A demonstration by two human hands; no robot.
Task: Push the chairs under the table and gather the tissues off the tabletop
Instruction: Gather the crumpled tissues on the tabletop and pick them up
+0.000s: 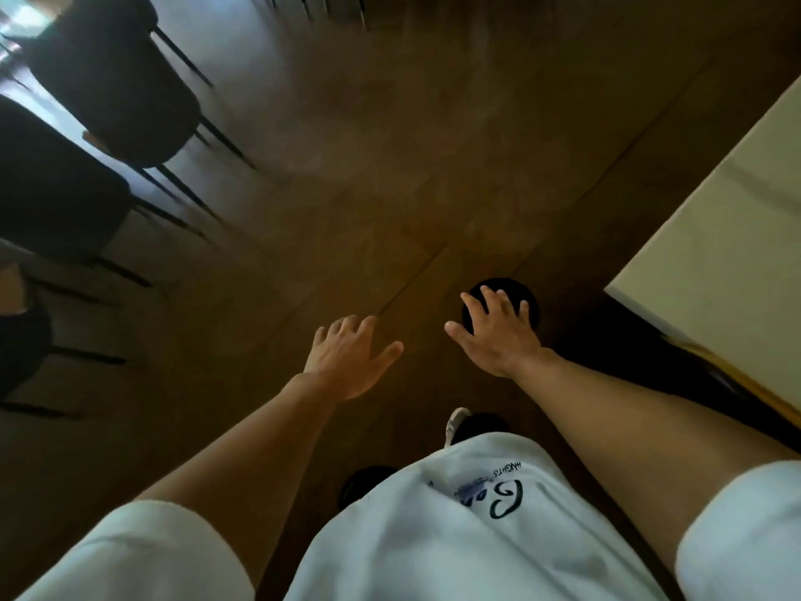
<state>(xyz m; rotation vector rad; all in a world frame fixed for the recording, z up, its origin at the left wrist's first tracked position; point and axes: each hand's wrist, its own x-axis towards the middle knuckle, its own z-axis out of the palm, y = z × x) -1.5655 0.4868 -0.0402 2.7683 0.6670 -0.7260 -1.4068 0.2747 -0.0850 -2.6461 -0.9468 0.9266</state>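
I look down at a brown floor. My left hand (pixel 353 362) and my right hand (pixel 498 331) hang out in front of me, fingers spread, holding nothing. Dark chairs (pixel 117 84) with thin black legs stand at the left, one behind another (pixel 52 197). A pale tabletop corner (pixel 715 262) reaches in from the right, beside my right arm. A round black object (pixel 526 297) lies on the floor beyond my right hand. No tissues show in this view.
A bright table edge (pixel 26 19) shows behind the chairs at the far left. More thin legs (pixel 329 6) stand at the top. Open floor (pixel 390 145) runs between the chairs and the pale table. My shoes (pixel 459 422) are below my hands.
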